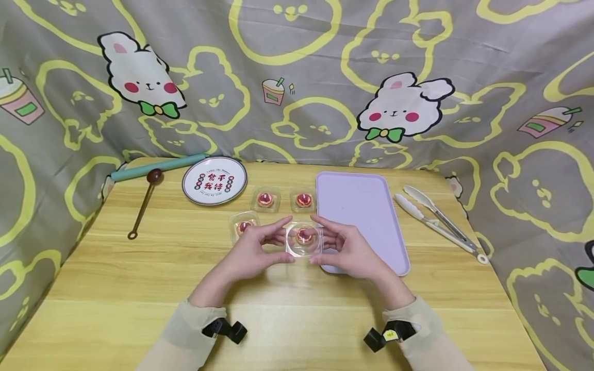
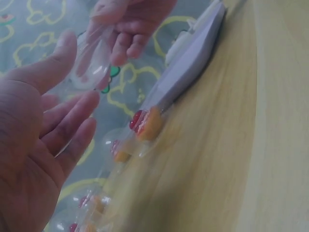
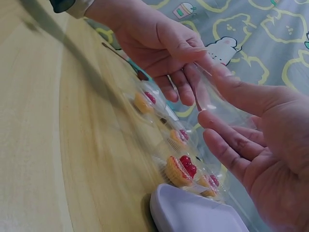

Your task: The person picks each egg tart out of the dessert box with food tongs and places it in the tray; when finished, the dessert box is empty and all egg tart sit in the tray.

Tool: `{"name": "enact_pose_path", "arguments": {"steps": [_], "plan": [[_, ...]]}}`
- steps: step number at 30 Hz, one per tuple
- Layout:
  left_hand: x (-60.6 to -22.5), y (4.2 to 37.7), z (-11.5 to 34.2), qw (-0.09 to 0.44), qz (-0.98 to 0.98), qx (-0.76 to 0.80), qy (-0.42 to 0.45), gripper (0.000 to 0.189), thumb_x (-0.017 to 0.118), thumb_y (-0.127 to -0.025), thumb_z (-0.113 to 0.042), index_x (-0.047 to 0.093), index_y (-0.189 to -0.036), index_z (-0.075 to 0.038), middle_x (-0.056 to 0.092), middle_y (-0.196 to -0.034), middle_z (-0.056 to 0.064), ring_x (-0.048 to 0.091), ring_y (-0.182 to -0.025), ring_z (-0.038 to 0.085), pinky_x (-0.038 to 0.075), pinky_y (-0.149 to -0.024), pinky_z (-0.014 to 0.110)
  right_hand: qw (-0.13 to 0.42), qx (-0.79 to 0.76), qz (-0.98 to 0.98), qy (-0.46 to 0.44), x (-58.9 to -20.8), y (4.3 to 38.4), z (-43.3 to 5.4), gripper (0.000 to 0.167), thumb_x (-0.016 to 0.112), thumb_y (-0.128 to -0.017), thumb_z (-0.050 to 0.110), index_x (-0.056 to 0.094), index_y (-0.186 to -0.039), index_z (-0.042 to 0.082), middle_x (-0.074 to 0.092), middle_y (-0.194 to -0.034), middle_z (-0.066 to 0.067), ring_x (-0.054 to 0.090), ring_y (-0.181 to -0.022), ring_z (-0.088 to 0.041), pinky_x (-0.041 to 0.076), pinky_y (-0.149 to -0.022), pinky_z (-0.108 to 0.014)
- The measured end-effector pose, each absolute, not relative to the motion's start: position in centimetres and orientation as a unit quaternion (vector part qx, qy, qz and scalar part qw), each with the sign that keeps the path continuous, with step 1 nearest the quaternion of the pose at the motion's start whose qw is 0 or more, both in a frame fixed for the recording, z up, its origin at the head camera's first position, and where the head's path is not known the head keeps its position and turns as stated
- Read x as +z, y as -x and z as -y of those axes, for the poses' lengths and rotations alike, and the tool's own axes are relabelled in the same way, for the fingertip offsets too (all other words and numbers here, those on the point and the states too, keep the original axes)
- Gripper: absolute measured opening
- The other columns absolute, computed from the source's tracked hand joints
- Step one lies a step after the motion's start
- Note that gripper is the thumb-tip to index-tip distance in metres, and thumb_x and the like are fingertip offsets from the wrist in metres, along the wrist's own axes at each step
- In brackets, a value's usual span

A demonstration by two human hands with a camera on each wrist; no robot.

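Observation:
A clear plastic lid (image 1: 302,251) hangs level above the table, pinched at its left edge by my left hand (image 1: 252,250) and at its right edge by my right hand (image 1: 345,248). Thumbs lie along the near side, fingers along the far side. Below the lid, and visible through it in the head view, is a small red-topped tart (image 2: 148,126). In the right wrist view, a gap separates this tart (image 3: 179,171) from the raised lid (image 3: 216,99). Three more tarts in clear boxes stand behind and left: a left one (image 1: 244,226), a back one (image 1: 265,200) and a back-right one (image 1: 303,200).
A lilac tray (image 1: 359,216) lies right of the tarts, partly under my right hand. Farther right are tongs (image 1: 438,221). At the back left sit a round plate (image 1: 214,193), a green rolling pin (image 1: 160,167) and a brown ladle (image 1: 147,198). A patterned curtain (image 1: 315,82) encloses the table.

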State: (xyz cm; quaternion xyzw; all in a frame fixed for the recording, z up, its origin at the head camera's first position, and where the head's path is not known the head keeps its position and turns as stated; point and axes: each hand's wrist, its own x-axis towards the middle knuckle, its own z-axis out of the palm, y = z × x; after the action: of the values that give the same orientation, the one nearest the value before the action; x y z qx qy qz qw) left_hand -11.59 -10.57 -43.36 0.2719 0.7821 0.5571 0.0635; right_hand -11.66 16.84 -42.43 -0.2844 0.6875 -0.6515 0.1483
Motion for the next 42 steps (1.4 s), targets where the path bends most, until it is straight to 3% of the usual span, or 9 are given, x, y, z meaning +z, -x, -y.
{"name": "enact_pose_path", "arguments": {"steps": [8,16,20,26,30,33,37,42], "plan": [[-43.1,11.8,10.9,0.060,-0.795,0.538,-0.274,0.088,0.095,-0.079,-0.015,0.052,-0.155,-0.005,0.077,-0.114,0.014,0.074,-0.102,0.017,0.056,-0.103,0.041,0.149,-0.630,-0.714,0.266,-42.4,11.9,-16.8,0.092,0.088,-0.078,-0.011,0.043,-0.158,-0.004,0.067,-0.133,-0.027,0.072,-0.102,-0.044,0.060,-0.093,-0.048],[-43.4,11.9,10.9,0.080,-0.798,0.533,-0.269,0.086,0.094,-0.080,-0.019,0.053,-0.155,-0.008,0.075,-0.127,0.005,0.073,-0.106,0.013,0.054,-0.105,0.038,0.158,-0.601,-0.726,0.293,-42.6,12.4,-17.2,0.096,0.089,-0.078,-0.011,0.037,-0.158,-0.010,0.068,-0.130,-0.028,0.074,-0.092,-0.042,0.062,-0.090,-0.044],[-43.6,11.9,11.0,0.083,-0.799,0.534,-0.265,0.086,0.094,-0.080,-0.020,0.053,-0.155,-0.009,0.075,-0.127,0.006,0.073,-0.106,0.012,0.054,-0.104,0.038,0.174,-0.594,-0.730,0.289,-42.4,12.5,-17.3,0.096,0.088,-0.079,-0.010,0.035,-0.159,-0.009,0.067,-0.133,-0.027,0.075,-0.096,-0.040,0.062,-0.090,-0.043],[-43.5,11.5,11.2,0.093,-0.796,0.542,-0.255,0.092,0.097,-0.076,-0.021,0.052,-0.156,-0.010,0.073,-0.130,0.009,0.073,-0.109,0.020,0.054,-0.105,0.037,0.200,-0.589,-0.733,0.274,-42.1,12.2,-17.3,0.093,0.087,-0.082,-0.009,0.037,-0.160,-0.006,0.066,-0.134,-0.029,0.076,-0.100,-0.036,0.063,-0.087,-0.040],[-43.6,11.0,11.2,0.105,-0.802,0.538,-0.238,0.094,0.098,-0.075,-0.025,0.053,-0.155,-0.009,0.073,-0.130,0.008,0.072,-0.109,0.016,0.054,-0.104,0.037,0.203,-0.578,-0.744,0.266,-42.0,11.8,-17.1,0.091,0.089,-0.081,-0.005,0.039,-0.157,-0.009,0.070,-0.122,-0.030,0.077,-0.094,-0.030,0.064,-0.082,-0.039],[-44.0,10.5,11.3,0.118,-0.807,0.531,-0.230,0.094,0.098,-0.075,-0.027,0.053,-0.155,-0.008,0.075,-0.124,0.006,0.072,-0.108,0.014,0.055,-0.103,0.038,0.181,-0.542,-0.777,0.265,-42.2,11.4,-17.1,0.090,0.095,-0.077,0.002,0.048,-0.152,-0.010,0.074,-0.110,-0.023,0.075,-0.085,-0.024,0.064,-0.074,-0.035],[-44.5,10.0,11.4,0.135,-0.810,0.524,-0.225,0.093,0.098,-0.075,-0.028,0.055,-0.154,-0.006,0.077,-0.116,0.003,0.072,-0.105,0.012,0.056,-0.102,0.038,0.146,-0.484,-0.817,0.278,-42.7,10.9,-17.0,0.083,0.100,-0.071,0.014,0.062,-0.142,-0.006,0.073,-0.103,-0.012,0.068,-0.079,-0.022,0.060,-0.067,-0.030],[-45.4,9.4,11.5,0.151,-0.801,0.530,-0.235,0.091,0.098,-0.074,-0.025,0.056,-0.151,-0.002,0.078,-0.116,0.001,0.073,-0.101,0.010,0.057,-0.098,0.034,0.121,-0.430,-0.837,0.315,-43.3,10.5,-16.8,0.076,0.102,-0.069,0.025,0.069,-0.134,0.003,0.067,-0.092,-0.009,0.062,-0.076,-0.022,0.053,-0.063,-0.027]]}}
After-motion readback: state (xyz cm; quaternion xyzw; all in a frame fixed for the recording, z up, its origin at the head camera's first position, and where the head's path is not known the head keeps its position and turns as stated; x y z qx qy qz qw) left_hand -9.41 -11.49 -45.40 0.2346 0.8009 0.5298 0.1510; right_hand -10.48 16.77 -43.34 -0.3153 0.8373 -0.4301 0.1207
